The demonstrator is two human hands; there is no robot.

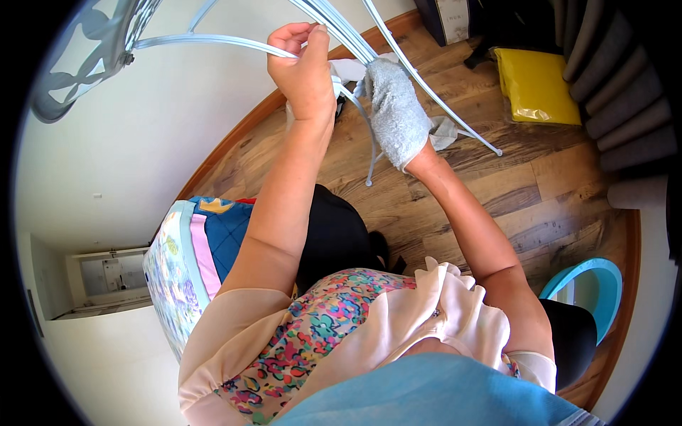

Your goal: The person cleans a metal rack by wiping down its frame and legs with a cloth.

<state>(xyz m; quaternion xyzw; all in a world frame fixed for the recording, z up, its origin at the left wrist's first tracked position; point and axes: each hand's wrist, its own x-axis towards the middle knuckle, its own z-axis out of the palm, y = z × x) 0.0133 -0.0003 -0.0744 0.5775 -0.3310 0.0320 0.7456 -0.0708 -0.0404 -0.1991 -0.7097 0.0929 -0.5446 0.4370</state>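
A pale-blue metal furniture frame (341,29) with thin legs and a bundle of parallel rods reaches down from the top of the view. At its upper-left end is a panel with cut-out ornament (88,58). My left hand (303,69) has its fingers curled around a slim curved bar of the frame. A grey terry-cloth mitt (397,114) covers my right hand (391,90), which closes around the lower end of the rod bundle. Its fingers are hidden inside the cloth. Two legs with rounded tips extend beyond the mitt, over the wood floor.
A yellow plastic-wrapped package (535,88) lies at the upper right beside a dark pleated curtain (623,80). A turquoise basin (610,287) stands at right. Quilted bedding (176,271) is at left, near the white wall (133,133). Whitish cloth (443,133) lies behind the mitt.
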